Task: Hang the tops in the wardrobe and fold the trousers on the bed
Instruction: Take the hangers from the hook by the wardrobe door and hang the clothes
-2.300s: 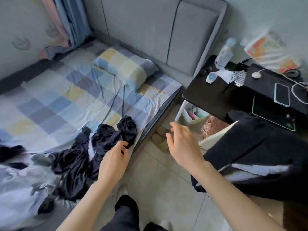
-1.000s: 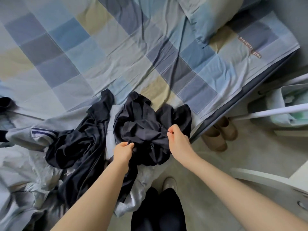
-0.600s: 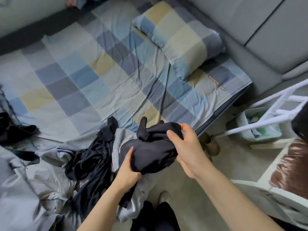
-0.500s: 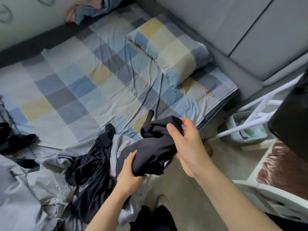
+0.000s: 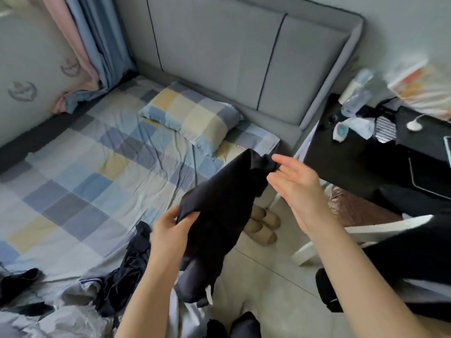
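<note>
Your left hand point(image 5: 168, 230) pinches a lower corner of the black garment point(image 5: 219, 215), thumb on top and fingers curled beneath the cloth. Your right hand point(image 5: 295, 184) is at its upper end, palm open toward you with the fingers fairly straight; the fingertips meet the bunched top of the fabric, but whether they actually pinch it I cannot tell from this angle. Between your hands the garment is lifted clear of the bed, stretched on a slant from seven o'clock up to one o'clock, and its loose end hangs down past your left wrist over the floor beside the mattress edge.

At eight o'clock from the garment, a heap of dark clothes point(image 5: 127, 272) lies on the near edge of the bed point(image 5: 73, 172), mixed with grey cloth point(image 5: 80, 289). At eleven o'clock the checked pillow point(image 5: 192, 120) rests against the grey padded headboard point(image 5: 231, 52). At four o'clock, a pair of beige slippers point(image 5: 262, 225) sits on the floor, just beside the bed frame. At two o'clock stands a black desk point(image 5: 341, 162) with small blurred items on it. At ten o'clock, pink and blue curtains point(image 5: 83, 52) hang in the far corner.
</note>
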A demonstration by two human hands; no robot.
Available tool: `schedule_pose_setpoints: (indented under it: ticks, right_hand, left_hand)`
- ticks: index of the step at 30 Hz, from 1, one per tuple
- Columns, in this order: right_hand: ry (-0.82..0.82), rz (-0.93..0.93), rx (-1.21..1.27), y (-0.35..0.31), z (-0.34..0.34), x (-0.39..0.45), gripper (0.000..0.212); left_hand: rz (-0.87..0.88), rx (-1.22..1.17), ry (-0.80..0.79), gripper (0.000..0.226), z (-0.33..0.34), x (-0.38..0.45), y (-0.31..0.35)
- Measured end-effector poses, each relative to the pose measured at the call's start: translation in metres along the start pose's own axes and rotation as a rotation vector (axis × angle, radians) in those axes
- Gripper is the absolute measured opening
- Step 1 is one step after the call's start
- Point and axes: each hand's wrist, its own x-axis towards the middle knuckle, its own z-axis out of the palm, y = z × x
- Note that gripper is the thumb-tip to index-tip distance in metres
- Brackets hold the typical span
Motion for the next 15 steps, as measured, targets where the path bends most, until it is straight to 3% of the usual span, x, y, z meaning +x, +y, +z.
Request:
schedule_pose_setpoints:
  ticks: [5, 8, 10, 11, 13, 15]
  right_hand:
    - [-0.025, 0.036, -0.24, 0.03, -0.028, -0.06, 0.038]
    - [-0.085, 0.094, -0.269, 0.041, -0.041, -0.092, 0.029]
    - [-0.038, 0.099, -0.226, 0.042, -0.053, -0.109, 0.019]
    - [0.008, 0.097, -0.204, 0.04, -0.064, -0.119, 0.02]
    - [0.032, 0.11, -0.164, 0.037, -0.079, -0.131, 0.043]
    - [0.037, 0.136, -0.283, 0.034, -0.101, -0.144, 0.055]
  left_hand:
    - [-0.025, -0.173, -0.137, 0.018, 0.039, -0.025, 0.051]
    - [-0.005, -0.221, -0.238, 0.021, 0.067, -0.037, 0.074]
    - [0.035, -0.206, -0.305, 0.019, 0.086, -0.048, 0.083]
    - [0.049, -0.199, -0.341, 0.02, 0.099, -0.056, 0.087]
    - [0.065, -0.2, -0.399, 0.021, 0.115, -0.067, 0.092]
    - [0.105, -0.196, -0.473, 0.022, 0.135, -0.084, 0.098]
